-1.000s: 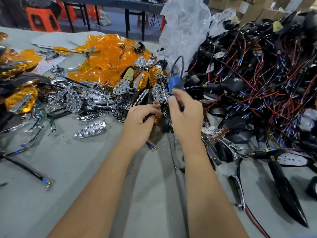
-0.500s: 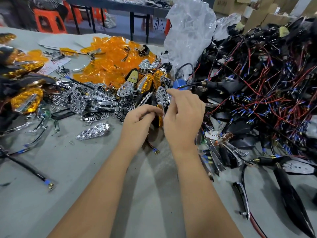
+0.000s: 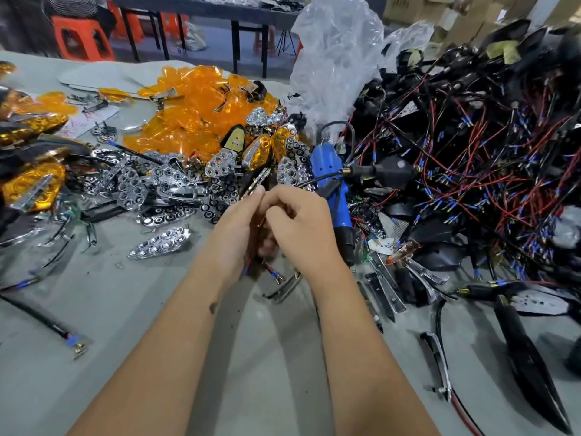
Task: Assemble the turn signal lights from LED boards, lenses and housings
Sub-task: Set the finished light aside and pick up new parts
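Fingers of left hand [image 3: 239, 221] and right hand [image 3: 298, 221] now pressed together, pinching small wired part [image 3: 262, 247] mid-bench; blue screwdriver [image 3: 333, 190] released, so fitting goes by hand.

Glossy amber plastic lenses [image 3: 195, 102]

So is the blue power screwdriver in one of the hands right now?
No, the blue power screwdriver lies on the grey table beyond the right hand.
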The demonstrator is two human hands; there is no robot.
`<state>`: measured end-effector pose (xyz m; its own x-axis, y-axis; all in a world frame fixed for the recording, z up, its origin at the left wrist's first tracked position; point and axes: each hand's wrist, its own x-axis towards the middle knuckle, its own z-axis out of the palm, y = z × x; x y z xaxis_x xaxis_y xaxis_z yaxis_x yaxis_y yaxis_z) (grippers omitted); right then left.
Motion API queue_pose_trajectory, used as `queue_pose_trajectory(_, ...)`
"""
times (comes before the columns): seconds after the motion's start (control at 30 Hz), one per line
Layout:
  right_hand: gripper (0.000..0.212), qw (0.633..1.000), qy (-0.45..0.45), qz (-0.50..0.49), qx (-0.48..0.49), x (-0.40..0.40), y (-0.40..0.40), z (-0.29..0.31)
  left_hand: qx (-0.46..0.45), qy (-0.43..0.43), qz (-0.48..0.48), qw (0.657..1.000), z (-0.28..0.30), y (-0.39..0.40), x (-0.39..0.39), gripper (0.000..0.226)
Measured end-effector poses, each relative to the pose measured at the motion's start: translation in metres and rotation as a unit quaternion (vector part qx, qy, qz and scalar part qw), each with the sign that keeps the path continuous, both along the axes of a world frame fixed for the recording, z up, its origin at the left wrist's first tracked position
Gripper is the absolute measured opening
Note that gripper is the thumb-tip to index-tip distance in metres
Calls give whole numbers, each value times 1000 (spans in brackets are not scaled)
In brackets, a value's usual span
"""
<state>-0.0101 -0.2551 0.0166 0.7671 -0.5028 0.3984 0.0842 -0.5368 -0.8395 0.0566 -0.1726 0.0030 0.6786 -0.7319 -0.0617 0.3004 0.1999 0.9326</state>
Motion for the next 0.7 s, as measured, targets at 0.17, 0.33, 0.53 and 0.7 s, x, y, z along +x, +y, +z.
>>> queue_pose_trajectory(0.17, 17, 990, -58, -124, 46, 1, 5, 9, 41, -79, -20, 996, 1, 2, 2, 40)
queue_pose_trajectory(0.33, 23, 928, -71, -353, 97, -13, -30, 23, 33, -138, -1, 990, -1, 3, 0, 34)
queue_pose_trajectory(0.53, 49, 940, 94, -298, 139, -30, -64, 12, 81, -244, 15, 966, -3, 2, -5, 24)
queue_pose_trajectory(0.7, 21, 921, 9, -357, 156, -23, -57, 6, 85, -248, 20, 965, -4, 3, -3, 25)
